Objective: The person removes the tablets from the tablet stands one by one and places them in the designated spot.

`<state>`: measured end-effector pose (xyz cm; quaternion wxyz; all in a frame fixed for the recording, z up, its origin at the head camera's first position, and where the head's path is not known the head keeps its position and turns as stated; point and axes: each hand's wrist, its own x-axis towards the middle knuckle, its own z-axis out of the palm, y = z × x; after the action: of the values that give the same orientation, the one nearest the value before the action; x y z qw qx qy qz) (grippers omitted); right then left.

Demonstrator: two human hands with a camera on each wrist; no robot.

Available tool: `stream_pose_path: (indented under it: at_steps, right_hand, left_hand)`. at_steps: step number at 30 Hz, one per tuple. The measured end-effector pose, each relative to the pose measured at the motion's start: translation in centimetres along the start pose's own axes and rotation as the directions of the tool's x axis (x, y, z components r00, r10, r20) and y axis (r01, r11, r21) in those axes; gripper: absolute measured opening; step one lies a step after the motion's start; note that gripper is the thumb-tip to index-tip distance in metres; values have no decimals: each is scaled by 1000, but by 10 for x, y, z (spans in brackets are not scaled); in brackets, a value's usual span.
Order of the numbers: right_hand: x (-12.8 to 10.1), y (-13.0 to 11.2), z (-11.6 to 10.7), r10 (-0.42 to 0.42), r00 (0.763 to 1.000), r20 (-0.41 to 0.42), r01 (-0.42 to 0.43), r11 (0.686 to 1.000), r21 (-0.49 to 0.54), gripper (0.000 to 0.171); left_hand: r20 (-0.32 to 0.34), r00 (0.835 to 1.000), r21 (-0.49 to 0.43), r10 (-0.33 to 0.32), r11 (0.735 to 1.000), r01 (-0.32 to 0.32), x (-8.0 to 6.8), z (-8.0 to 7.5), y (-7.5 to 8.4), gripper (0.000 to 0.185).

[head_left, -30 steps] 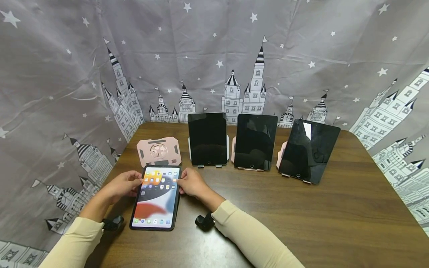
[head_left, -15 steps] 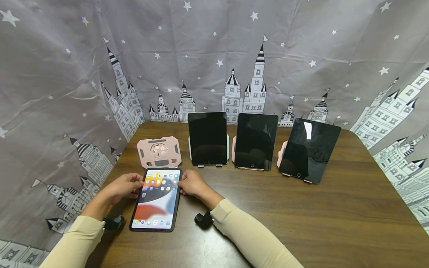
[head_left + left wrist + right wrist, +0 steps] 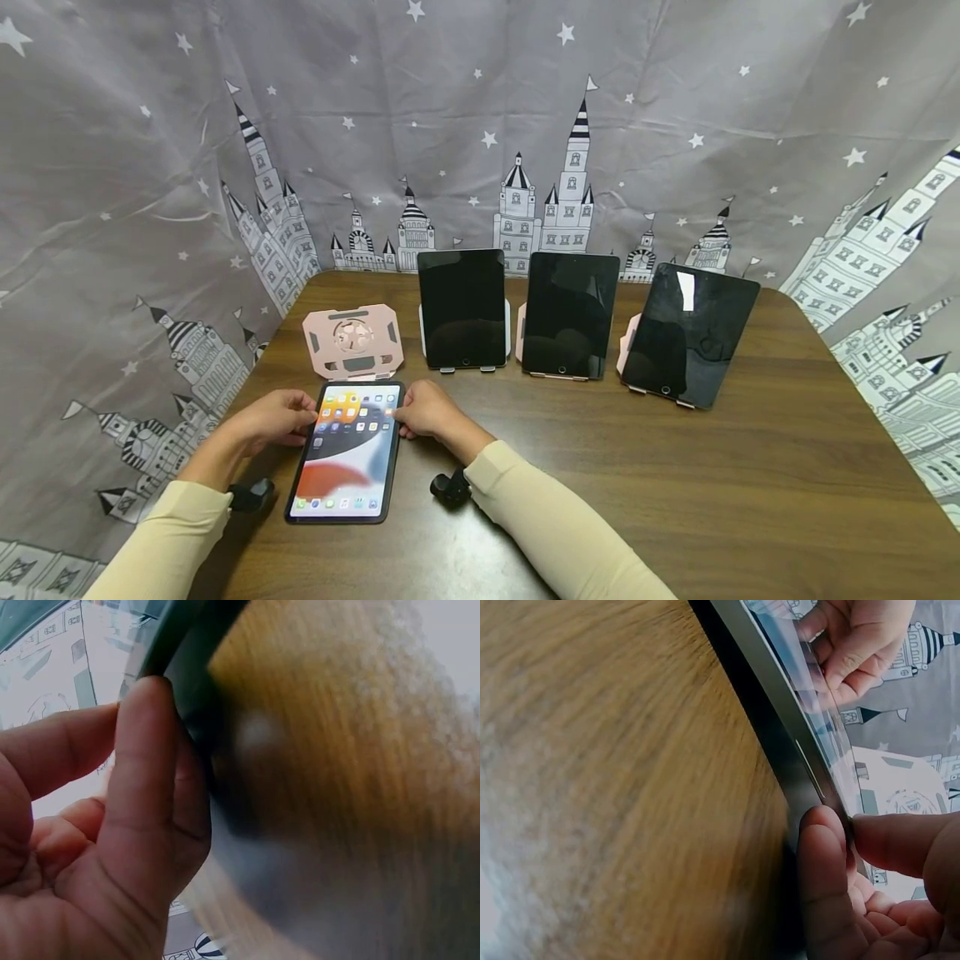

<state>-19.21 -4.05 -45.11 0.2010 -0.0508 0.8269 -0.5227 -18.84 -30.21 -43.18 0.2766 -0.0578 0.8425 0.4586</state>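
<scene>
A tablet (image 3: 341,467) with a lit home screen lies between my hands at the left of the table, in the head view. My left hand (image 3: 279,419) pinches its left edge near the upper corner; the left wrist view shows thumb and fingers (image 3: 142,750) on that edge. On the opposite side my right hand (image 3: 429,410) pinches the right edge, thumb on the screen side and fingers (image 3: 823,855) beneath, as the right wrist view shows. Just behind the tablet's top edge stands a pink tablet stand (image 3: 378,329), bearing nothing.
Right of the pink stand, three dark-screened tablets lean upright on stands: a left one (image 3: 463,308), a middle one (image 3: 570,317) and a tilted right one (image 3: 690,333). The wooden table (image 3: 675,492) meets a grey castle-print curtain (image 3: 420,92) at the back and left.
Both hands have drawn the lit tablet slightly toward me, so its top edge no longer overlaps the pink stand's lower part as much. The three dark tablets have stayed put.
</scene>
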Motion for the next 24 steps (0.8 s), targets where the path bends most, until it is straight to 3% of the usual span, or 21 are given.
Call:
stream_pose_path:
  at_steps: [24]
  right_hand:
    - [1, 1, 4, 8, 999, -51, -10, 1000, -28, 39]
  left_hand:
    - [-6, 999, 23, -46, 999, 46, 2, 0, 3, 3]
